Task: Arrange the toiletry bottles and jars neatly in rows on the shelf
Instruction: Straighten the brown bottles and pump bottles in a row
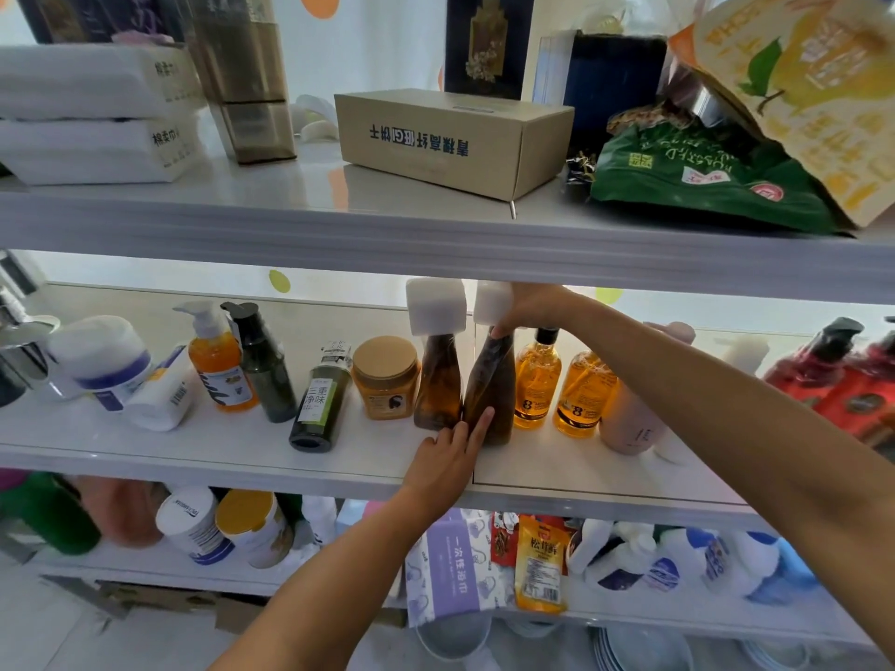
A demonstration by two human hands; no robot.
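On the middle shelf (242, 452) stand two brown bottles with big white square caps. My right hand (528, 305) grips the cap end of the right brown bottle (491, 380), which leans left. My left hand (448, 452) rests on the shelf with straight fingers touching that bottle's base. The left brown bottle (438, 380) stands upright right beside it. To the left are an amber jar (386, 377), a tilted dark green bottle (322, 399), a black pump bottle (264, 363) and an orange pump bottle (220, 360). Two golden bottles (537, 375) stand to the right.
A pink bottle (629, 423) and red pump bottles (833, 375) fill the shelf's right end; white jars (104, 355) sit at the left. The upper shelf holds a cardboard box (450, 138), tissue packs and snack bags. The lower shelf carries tubs and packets.
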